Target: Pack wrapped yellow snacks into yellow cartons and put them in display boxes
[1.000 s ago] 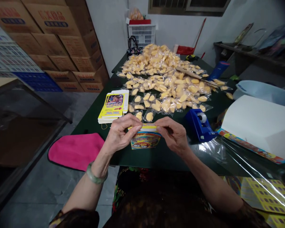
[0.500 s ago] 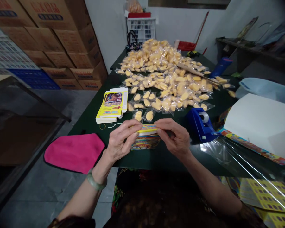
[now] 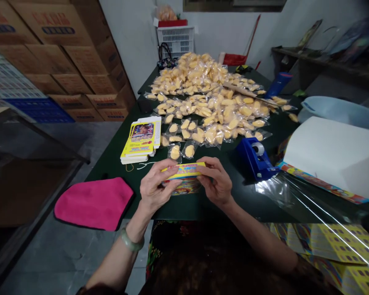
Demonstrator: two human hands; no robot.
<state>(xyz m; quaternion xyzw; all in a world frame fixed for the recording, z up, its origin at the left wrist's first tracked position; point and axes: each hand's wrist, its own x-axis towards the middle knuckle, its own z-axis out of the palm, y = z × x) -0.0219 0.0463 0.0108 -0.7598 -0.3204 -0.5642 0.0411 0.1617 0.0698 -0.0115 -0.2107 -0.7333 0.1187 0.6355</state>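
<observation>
A small yellow printed carton (image 3: 184, 171) stands near the table's front edge, its top end facing me. My left hand (image 3: 156, 183) grips its left side, thumb in front and fingers along the top. On the right side my right hand (image 3: 215, 181) holds it the same way, fingertips at the top edge. The carton's colourful front shows below the fingers; its underside is hidden. Just beyond lie individually wrapped yellow pieces (image 3: 190, 151) in clear plastic. To the left rests a stack of flat yellow cartons (image 3: 140, 138).
A large heap of wrapped yellow pieces (image 3: 203, 73) covers the back of the green table (image 3: 110, 164). A blue tape dispenser (image 3: 253, 159) and an open white-lined box (image 3: 332, 157) stand right. A pink cloth item (image 3: 94, 203) hangs at the left edge. Cardboard boxes (image 3: 49, 24) are stacked behind.
The carton's top flap, partly raised before, now lies flat across the top, showing more of its yellow face. Both hands remain on the carton; the right has shifted slightly left. The view has shifted a little.
</observation>
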